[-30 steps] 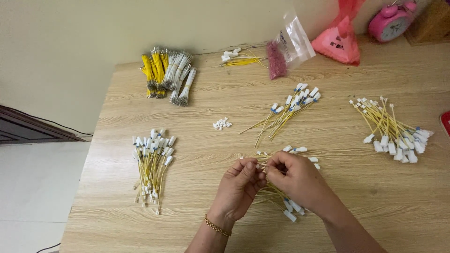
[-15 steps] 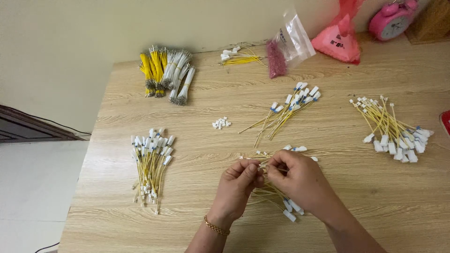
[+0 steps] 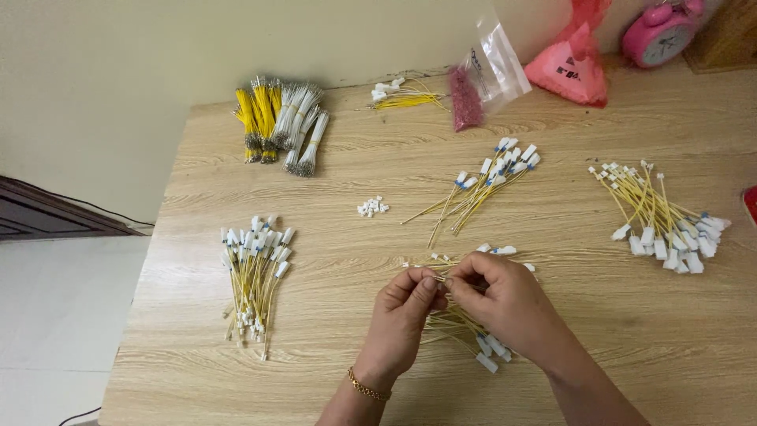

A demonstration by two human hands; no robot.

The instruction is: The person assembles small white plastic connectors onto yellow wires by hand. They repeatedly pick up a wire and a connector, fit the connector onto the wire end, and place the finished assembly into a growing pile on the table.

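My left hand [image 3: 404, 314] and my right hand [image 3: 505, 298] meet over the wooden table [image 3: 331, 331], fingertips pinched together on a thin yellow wire with a small white connector [image 3: 436, 276]. Under the hands lies a loose pile of the same yellow wires with white plugs [image 3: 481, 347]. A small heap of tiny white connectors [image 3: 372, 207] rests a little beyond my left hand. A gold bracelet circles my left wrist.
A neat bundle of finished wires [image 3: 254, 276] lies at the left, two more piles at the middle [image 3: 489, 183] and right [image 3: 662, 217]. Tied yellow and white wire bundles [image 3: 280, 122], a clear bag [image 3: 485, 75], a pink bag [image 3: 572, 63] and a pink clock [image 3: 658, 35] line the back edge.
Both hands stay in the same spot; only the fingers shift slightly on the wire between them.
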